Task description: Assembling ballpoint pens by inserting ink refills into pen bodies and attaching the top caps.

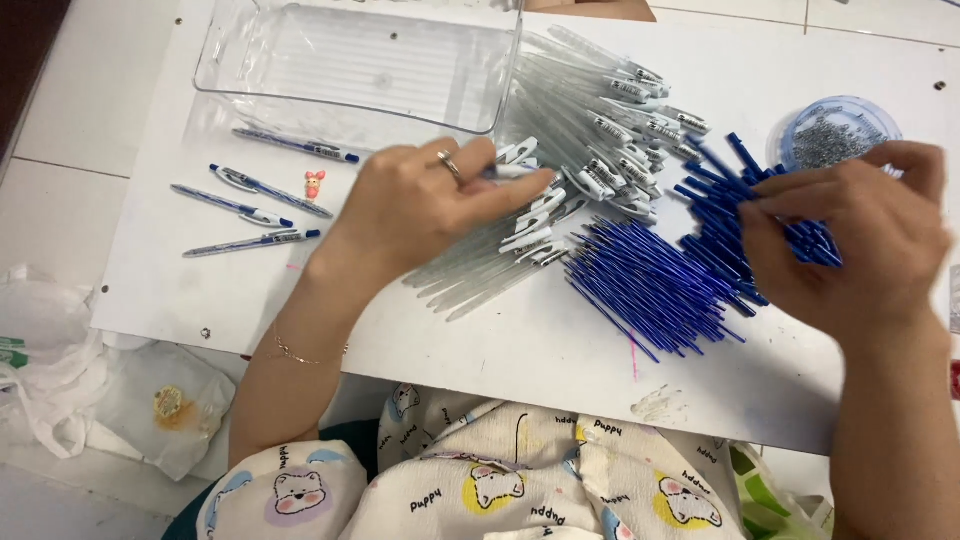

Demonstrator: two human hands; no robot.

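My left hand (425, 205), with a ring on one finger, reaches over a spread of clear pen barrels (590, 130) with white clips and pinches one white-clipped barrel (515, 165) between thumb and fingers. My right hand (860, 235) is closed on a bunch of blue pen refills (735, 195) held above the white board (540, 350). A larger pile of blue refills (640, 280) lies on the board between my two hands.
An empty clear plastic tray (360, 65) stands at the back left. Several assembled pens (260, 195) and a tiny pink figure (315, 183) lie at the left. A round clear tub of small springs (835, 130) sits at the back right. White plastic bags (60, 360) lie on the floor.
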